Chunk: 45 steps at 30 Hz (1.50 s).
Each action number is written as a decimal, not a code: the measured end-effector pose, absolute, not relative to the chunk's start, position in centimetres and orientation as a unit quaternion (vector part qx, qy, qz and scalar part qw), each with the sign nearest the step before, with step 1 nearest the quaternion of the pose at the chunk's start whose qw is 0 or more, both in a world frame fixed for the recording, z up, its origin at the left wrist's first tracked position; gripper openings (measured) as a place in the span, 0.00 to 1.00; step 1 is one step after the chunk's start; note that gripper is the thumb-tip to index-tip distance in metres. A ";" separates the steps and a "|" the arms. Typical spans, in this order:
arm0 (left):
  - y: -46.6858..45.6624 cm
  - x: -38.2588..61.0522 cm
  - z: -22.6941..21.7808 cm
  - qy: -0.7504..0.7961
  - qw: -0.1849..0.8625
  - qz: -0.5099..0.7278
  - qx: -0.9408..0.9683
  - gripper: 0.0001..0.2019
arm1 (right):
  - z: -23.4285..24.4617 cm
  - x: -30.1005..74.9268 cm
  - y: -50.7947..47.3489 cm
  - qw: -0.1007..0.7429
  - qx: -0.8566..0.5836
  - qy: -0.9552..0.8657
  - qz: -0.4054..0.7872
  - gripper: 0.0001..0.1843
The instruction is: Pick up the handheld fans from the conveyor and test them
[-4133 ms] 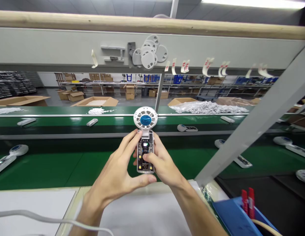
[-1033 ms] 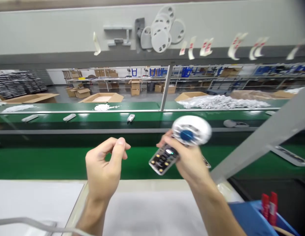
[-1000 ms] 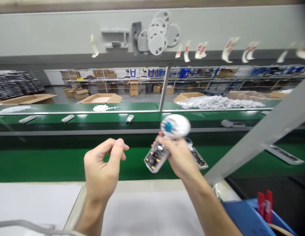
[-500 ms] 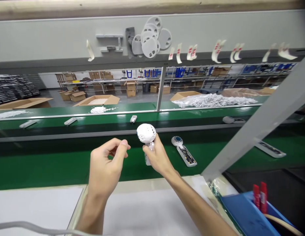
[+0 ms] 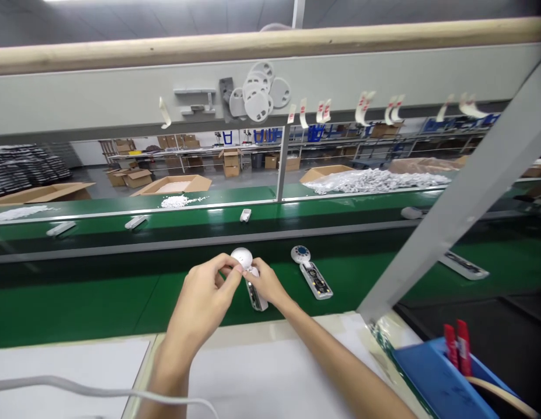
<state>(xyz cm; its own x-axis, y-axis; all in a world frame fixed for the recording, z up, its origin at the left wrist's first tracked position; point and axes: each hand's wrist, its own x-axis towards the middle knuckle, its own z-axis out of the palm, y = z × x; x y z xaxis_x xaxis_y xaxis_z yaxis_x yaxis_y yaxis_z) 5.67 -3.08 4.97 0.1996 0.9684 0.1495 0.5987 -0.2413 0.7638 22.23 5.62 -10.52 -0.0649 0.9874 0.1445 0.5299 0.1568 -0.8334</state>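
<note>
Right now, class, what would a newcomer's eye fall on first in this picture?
First, the two hands at the centre: the left hand and the right hand together hold a small white fan over the green belt. Just to its right a second fan lies flat on that belt. White discs hang on the grey beam overhead.

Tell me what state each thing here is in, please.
held fan: gripped in both hands above the green belt.
left hand: pinching the fan's head.
right hand: closed round its handle.
second fan: lying flat on the belt, untouched.
blue bin: open, red sticks upright inside.
</note>
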 end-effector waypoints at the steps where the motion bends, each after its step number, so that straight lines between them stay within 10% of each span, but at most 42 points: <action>1: -3.0 5.7 4.9 0.543 0.289 0.322 0.720 0.12 | -11.1 22.1 5.7 0.352 -0.587 -0.672 0.282 0.15; 19: -2.6 5.3 4.5 0.547 0.285 0.289 0.732 0.12 | -8.2 32.8 6.3 0.101 -0.770 -0.567 0.273 0.33; 35: -3.3 5.5 4.5 0.508 0.255 0.296 0.768 0.23 | 1.0 26.8 0.6 0.510 -0.381 -0.346 0.689 0.12; 45: -3.9 7.1 4.2 0.384 0.274 0.287 0.833 0.54 | 2.8 24.3 -4.2 0.563 -0.323 -0.471 0.598 0.36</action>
